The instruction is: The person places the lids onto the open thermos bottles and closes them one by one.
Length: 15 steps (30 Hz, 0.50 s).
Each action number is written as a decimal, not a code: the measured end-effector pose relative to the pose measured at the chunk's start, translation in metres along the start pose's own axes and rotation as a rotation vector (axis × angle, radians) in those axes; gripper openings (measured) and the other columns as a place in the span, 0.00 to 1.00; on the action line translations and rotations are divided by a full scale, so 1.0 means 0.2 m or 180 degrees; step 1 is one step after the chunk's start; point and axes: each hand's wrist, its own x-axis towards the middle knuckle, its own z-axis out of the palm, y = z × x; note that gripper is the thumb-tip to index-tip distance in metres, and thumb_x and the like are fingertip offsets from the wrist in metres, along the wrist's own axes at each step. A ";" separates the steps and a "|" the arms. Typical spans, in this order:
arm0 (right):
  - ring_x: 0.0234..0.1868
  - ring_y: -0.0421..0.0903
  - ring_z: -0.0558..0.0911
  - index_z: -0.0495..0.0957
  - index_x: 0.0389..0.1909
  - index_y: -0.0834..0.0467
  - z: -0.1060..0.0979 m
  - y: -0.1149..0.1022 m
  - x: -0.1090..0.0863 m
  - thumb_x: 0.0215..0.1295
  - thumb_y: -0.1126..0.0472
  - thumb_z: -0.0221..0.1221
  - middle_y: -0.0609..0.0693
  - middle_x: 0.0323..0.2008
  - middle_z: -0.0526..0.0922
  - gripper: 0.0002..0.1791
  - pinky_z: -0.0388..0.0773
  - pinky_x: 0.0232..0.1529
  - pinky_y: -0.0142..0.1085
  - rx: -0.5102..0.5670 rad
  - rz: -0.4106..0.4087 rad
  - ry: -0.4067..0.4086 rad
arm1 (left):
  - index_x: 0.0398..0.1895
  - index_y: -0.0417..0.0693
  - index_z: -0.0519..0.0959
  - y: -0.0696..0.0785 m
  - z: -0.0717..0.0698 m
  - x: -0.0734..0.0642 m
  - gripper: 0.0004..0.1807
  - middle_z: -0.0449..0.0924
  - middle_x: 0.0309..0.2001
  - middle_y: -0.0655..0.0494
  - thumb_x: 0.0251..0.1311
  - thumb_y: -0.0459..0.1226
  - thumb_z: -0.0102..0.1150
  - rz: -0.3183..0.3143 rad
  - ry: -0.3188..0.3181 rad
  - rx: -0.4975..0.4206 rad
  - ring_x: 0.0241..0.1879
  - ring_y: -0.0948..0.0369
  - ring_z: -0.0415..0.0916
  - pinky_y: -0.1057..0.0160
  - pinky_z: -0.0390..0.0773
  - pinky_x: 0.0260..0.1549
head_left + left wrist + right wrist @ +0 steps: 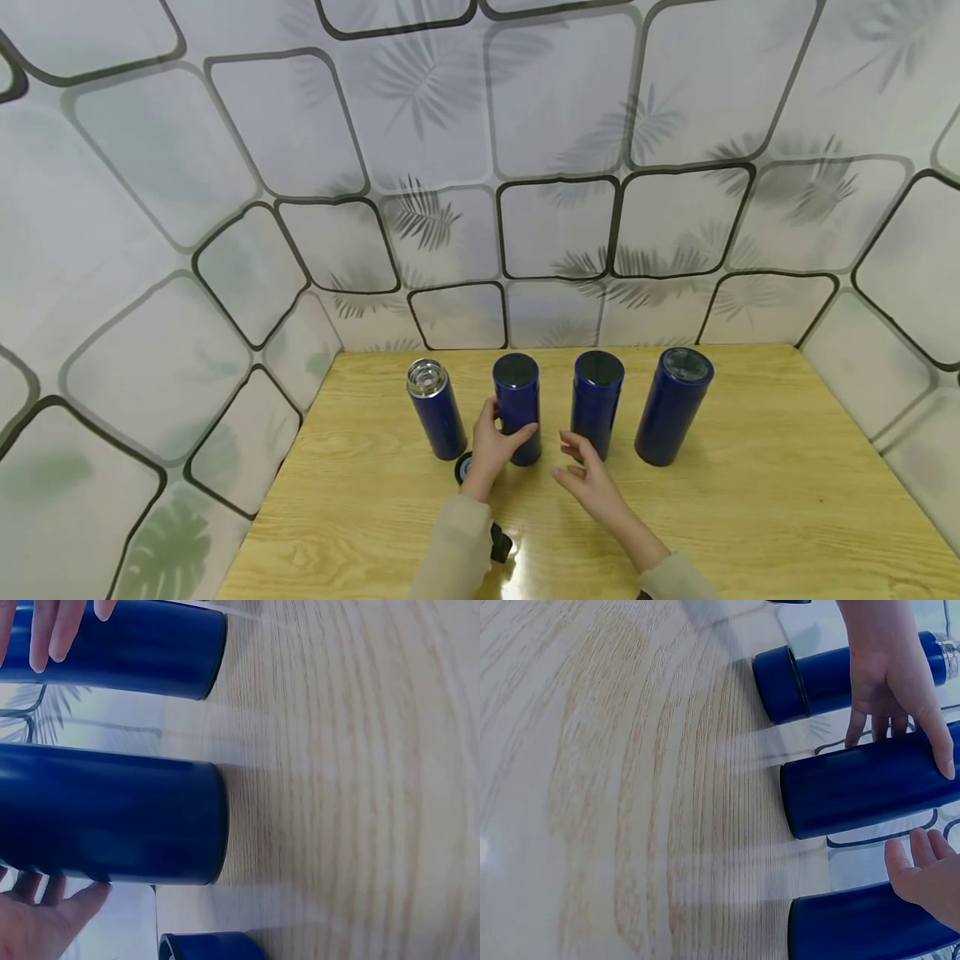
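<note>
Four blue thermos bottles stand in a row. My left hand [491, 442] holds the second thermos bottle from the left [519, 400], thumb across its front and fingers along its left side. That bottle has a dark top. My right hand [592, 483], fingers loosely bent and holding nothing, is just in front of the third thermos bottle [597, 396]. At the left, the first thermos bottle [438, 417] shows a bare steel mouth. Its blue cap [780, 684] sits on the table in front of it, partly hidden by my left wrist in the head view.
The fourth thermos bottle [673, 408], capped, stands at the right end of the row. Behind the wooden table [750, 533] rises a wall covering [555, 225] with leaf prints and dark outlines. A small black object [500, 543] shows beside my left sleeve.
</note>
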 end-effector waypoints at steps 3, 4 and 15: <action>0.55 0.64 0.63 0.58 0.57 0.71 0.00 0.01 0.00 0.56 0.73 0.55 0.67 0.56 0.61 0.27 0.61 0.49 0.58 -0.0003 0.0054 0.0003 | 0.52 0.40 0.65 -0.06 0.01 -0.01 0.32 0.71 0.48 0.48 0.44 0.42 0.67 -0.0030 0.0011 -0.0015 0.50 0.51 0.67 0.49 0.66 0.47; 0.54 0.64 0.63 0.58 0.57 0.71 0.00 0.01 -0.01 0.56 0.73 0.55 0.68 0.56 0.61 0.28 0.61 0.49 0.57 -0.0018 0.0064 0.0002 | 0.52 0.40 0.65 -0.07 0.01 -0.02 0.33 0.71 0.48 0.48 0.44 0.43 0.67 -0.0042 0.0016 -0.0017 0.50 0.51 0.67 0.49 0.65 0.48; 0.53 0.62 0.65 0.60 0.57 0.69 0.00 0.04 -0.02 0.55 0.73 0.56 0.65 0.56 0.63 0.27 0.63 0.48 0.55 -0.0117 0.0042 -0.0038 | 0.53 0.28 0.62 -0.08 0.01 -0.16 0.35 0.66 0.50 0.34 0.45 0.37 0.66 -0.0257 0.0280 -0.0238 0.50 0.41 0.65 0.46 0.65 0.47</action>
